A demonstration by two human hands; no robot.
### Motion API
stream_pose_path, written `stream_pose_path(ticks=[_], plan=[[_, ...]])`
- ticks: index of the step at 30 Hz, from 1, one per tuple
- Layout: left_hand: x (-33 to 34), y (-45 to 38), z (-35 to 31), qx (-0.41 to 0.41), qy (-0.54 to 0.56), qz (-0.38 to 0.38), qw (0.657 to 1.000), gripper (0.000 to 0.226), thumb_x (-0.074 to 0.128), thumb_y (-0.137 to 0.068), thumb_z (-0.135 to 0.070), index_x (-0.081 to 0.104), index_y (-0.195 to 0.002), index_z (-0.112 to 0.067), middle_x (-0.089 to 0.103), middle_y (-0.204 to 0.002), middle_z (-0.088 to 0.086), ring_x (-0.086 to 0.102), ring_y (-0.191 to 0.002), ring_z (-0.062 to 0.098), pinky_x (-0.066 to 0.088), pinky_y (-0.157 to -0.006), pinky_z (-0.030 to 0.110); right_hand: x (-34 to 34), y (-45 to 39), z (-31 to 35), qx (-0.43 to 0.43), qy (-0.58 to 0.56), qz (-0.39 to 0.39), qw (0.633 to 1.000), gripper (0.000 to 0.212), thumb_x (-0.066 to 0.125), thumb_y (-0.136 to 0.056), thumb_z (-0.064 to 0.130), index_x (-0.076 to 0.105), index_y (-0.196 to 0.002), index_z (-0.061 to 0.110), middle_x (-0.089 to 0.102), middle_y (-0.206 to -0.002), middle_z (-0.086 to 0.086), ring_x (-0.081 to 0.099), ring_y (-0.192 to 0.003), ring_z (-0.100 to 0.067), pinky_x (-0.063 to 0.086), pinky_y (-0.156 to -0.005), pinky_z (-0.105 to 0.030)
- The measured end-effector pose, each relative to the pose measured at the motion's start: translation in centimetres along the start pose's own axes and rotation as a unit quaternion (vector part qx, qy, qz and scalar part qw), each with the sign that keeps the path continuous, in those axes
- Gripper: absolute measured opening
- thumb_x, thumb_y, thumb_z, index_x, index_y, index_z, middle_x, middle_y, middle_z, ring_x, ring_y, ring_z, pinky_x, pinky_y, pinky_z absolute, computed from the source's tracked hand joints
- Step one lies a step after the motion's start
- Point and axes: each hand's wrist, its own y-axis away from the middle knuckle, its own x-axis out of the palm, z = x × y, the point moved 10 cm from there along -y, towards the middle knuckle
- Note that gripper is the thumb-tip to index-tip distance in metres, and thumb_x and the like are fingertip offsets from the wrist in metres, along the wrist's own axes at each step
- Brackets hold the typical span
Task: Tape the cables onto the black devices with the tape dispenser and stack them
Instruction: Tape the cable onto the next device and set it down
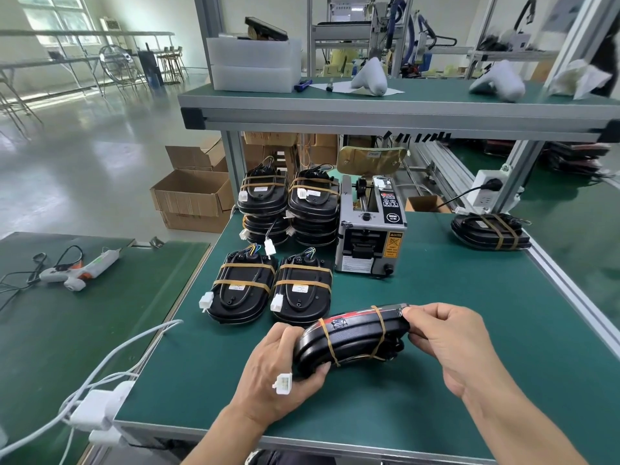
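Near edge: left hand [278,364] and right hand [449,344] both grip a device [352,337], banded twice with tape, held above the table [469,330]. Not yet stacked. Beyond: two taped devices [271,290], two stacks [288,206], dispenser [370,226]; another device [489,231] far right.

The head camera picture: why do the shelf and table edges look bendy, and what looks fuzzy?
In the head view, the wide-angle lens bows the grey metal shelf rail; window light glares on the shiny floor; the white foam shapes up top look blurred, while the black taped device in both hands stays sharp.
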Motion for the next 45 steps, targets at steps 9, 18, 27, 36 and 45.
stream_pose_path(ticks=[9,18,27,36,45], plan=[[0.0,0.0,0.0,-0.007,-0.010,0.005,1.000,0.039,0.075,-0.080,-0.043,0.065,-0.098,-0.010,0.060,-0.087,-0.006,0.061,-0.082,0.015,0.047,-0.071,0.017,-0.1,-0.2,0.3,-0.019,0.039,-0.009,0.999,0.017,0.079,-0.080,0.004,0.074,-0.064,0.007,0.073,-0.066,-0.004,0.061,-0.065,-0.020,0.059,-0.087,-0.057],[0.1,0.0,0.2,-0.012,-0.010,0.010,1.000,0.039,0.076,-0.079,-0.043,0.066,-0.099,-0.011,0.060,-0.088,-0.007,0.061,-0.081,0.014,0.047,-0.070,0.017,-0.1,-0.1,0.9,-0.042,0.081,-0.011,0.996,0.016,0.081,-0.078,0.011,0.077,-0.068,0.022,0.075,-0.068,-0.006,0.065,-0.065,-0.020,0.061,-0.086,-0.057],[0.1,0.0,0.2,-0.013,-0.005,0.007,1.000,0.038,0.077,-0.079,-0.042,0.065,-0.098,-0.012,0.059,-0.088,-0.008,0.060,-0.080,0.012,0.046,-0.071,0.015,-0.1,-0.5,0.9,-0.056,0.089,-0.001,0.994,0.015,0.082,-0.079,0.013,0.077,-0.069,0.023,0.074,-0.066,-0.004,0.066,-0.064,-0.020,0.062,-0.085,-0.056],[0.1,-0.1,0.2,-0.002,-0.005,-0.003,1.000,0.037,0.079,-0.080,-0.041,0.064,-0.097,-0.011,0.058,-0.087,-0.009,0.059,-0.081,0.012,0.047,-0.070,0.017,-0.5,-1.4,-0.4,-0.053,0.040,-0.001,0.998,0.017,0.081,-0.084,0.012,0.072,-0.071,0.006,0.073,-0.066,-0.008,0.065,-0.062,-0.021,0.062,-0.087,-0.054],[0.0,-0.1,0.1,0.001,-0.001,-0.004,1.000,0.037,0.078,-0.080,-0.040,0.064,-0.098,-0.012,0.055,-0.089,-0.013,0.057,-0.081,0.010,0.043,-0.072,0.011,0.0,-1.1,-0.5,-0.091,0.021,-0.013,0.996,0.010,0.083,-0.085,0.022,0.075,-0.089,0.017,0.076,-0.078,0.001,0.072,-0.081,-0.023,0.062,-0.088,-0.050]])
